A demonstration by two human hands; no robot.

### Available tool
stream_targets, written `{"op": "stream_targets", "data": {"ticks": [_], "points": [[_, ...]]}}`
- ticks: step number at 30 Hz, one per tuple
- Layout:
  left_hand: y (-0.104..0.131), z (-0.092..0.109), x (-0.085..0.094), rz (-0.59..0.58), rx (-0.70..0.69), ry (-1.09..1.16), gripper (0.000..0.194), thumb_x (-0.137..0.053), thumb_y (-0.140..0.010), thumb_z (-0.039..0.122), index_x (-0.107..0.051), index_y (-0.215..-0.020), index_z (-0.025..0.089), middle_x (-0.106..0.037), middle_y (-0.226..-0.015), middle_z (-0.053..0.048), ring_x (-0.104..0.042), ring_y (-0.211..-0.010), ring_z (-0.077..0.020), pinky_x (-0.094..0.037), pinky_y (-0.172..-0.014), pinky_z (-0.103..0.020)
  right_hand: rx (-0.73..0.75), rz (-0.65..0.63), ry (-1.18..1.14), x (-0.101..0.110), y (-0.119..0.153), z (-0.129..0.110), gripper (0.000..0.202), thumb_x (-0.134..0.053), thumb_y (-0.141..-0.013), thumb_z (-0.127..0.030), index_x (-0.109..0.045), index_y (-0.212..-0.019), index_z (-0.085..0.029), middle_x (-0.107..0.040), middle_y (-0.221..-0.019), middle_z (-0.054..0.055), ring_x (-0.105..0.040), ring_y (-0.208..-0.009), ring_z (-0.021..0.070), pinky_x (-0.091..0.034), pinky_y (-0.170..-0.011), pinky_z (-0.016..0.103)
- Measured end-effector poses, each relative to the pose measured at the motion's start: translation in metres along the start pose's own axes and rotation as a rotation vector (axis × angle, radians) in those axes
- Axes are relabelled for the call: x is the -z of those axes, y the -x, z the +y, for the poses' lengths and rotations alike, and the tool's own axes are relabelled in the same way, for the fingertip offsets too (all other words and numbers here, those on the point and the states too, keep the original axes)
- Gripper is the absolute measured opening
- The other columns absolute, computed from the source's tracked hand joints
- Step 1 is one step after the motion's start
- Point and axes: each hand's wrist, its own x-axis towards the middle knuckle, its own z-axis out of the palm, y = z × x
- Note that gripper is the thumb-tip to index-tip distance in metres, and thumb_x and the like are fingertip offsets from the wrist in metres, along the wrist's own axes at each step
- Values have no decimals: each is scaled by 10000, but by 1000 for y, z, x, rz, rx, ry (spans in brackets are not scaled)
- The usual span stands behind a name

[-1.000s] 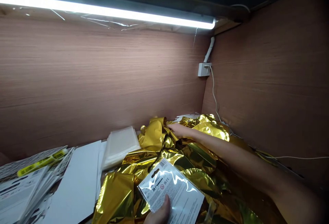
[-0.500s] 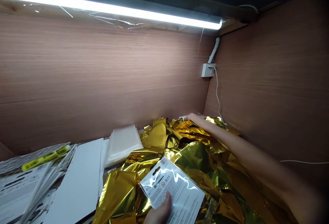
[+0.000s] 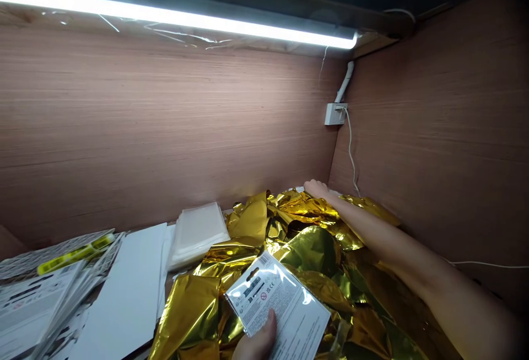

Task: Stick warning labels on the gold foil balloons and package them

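Observation:
My left hand (image 3: 259, 340) grips a white printed card (image 3: 285, 305) in a glossy clear plastic sleeve, thumb on top. The card has a dark hang slot near its upper corner and lies tilted above crumpled gold foil (image 3: 314, 250). Across the foil heap my right arm stretches to the back corner. There my right hand (image 3: 317, 188) has its fingers curled down, close to a small white thing (image 3: 299, 189) at the heap's rear edge. The fingertips and whatever they hold are hidden.
Left of the foil lie a stack of clear plastic sleeves (image 3: 200, 233), white card sheets (image 3: 124, 288), printed cards (image 3: 35, 305) and a yellow object (image 3: 76, 253). Wooden panels rise behind and right. A socket with a cable (image 3: 336, 113) is in the corner, under a tube light (image 3: 177, 17).
My right hand has shifted slightly right at the back corner, its fingers now more curled. The left hand and sleeved card have hardly moved.

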Motion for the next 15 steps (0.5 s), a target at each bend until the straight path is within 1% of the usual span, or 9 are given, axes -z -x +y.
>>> {"op": "stream_targets", "data": {"ticks": [4, 8, 10, 13, 15], "points": [[-9, -5, 6, -39, 18, 1, 920, -929, -636, 518, -613, -1392, 100, -706, -1295, -223, -558, -1362, -446, -366, -1211, -570, -5, 80, -62, 6, -4, 18, 338, -635, -1007, -374, -626, -1295, -198, -628, -1317, 104, -652, -1113, 240, -574, -933, 445], [-17, -12, 6, -93, 19, 51, 1007, -948, -562, 577, -610, -1349, 48, -719, -1231, -266, -562, -1345, -474, -409, -1175, -589, 39, 133, -113, 13, -5, 32, 310, -625, -1013, -374, -641, -1278, -215, -624, -1333, 100, -646, -1122, 238, -570, -943, 429], [-19, -15, 6, -103, 24, 60, 1017, -948, -564, 578, -595, -1352, 39, -732, -1199, -267, -564, -1345, -470, -412, -1173, -591, 69, 142, -135, 12, -2, 34, 304, -630, -1009, -376, -646, -1270, -220, -626, -1328, 93, -646, -1126, 243, -570, -940, 421], [-15, -15, 5, -104, 40, 61, 1070, -958, -561, 561, -556, -1391, 19, -738, -1181, -271, -567, -1345, -463, -415, -1177, -573, 126, 139, -159, 10, 4, 35, 340, -648, -999, -373, -629, -1293, -202, -629, -1314, 97, -652, -1117, 247, -576, -926, 434], [-7, -9, -2, -122, 44, 62, 1103, -969, -553, 538, -533, -1420, 14, -734, -1189, -271, -568, -1342, -467, -424, -1170, -568, 166, 148, -172, 11, 6, 34, 352, -646, -1000, -371, -621, -1303, -193, -629, -1313, 103, -653, -1112, 244, -576, -928, 446]]}}
